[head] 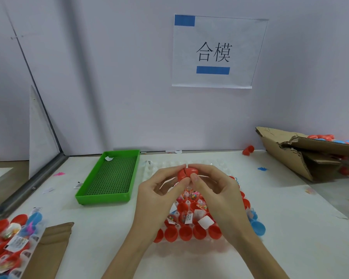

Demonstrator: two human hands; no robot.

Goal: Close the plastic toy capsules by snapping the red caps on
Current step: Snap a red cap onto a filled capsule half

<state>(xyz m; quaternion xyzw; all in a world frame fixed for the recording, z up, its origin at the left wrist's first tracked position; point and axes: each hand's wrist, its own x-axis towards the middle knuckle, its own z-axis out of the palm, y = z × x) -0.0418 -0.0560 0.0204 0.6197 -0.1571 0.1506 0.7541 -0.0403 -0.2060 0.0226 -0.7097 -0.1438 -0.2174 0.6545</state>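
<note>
With your left hand point(159, 190) and right hand point(212, 186) each pinching half of the light, stiff, slippery red plastic capsule point(187, 173), squeeze at the rims.

Two red capsule halves point(186, 173) raised, rims meeting at a slant; open red capsules point(186, 231) racked at six o'clock below.

both forearms reach up from the lower edge and converge toward the middle. the left hand point(159, 193) is raised with its back toward the camera, thumb and fingers curled into a pinch at the top. the right hand point(215, 190) mirrors it, its thumb pointing inward with the nail showing and its fingers arched over the top. the fingertips of the two hands nearly meet, thumbs just beside each other.
</note>
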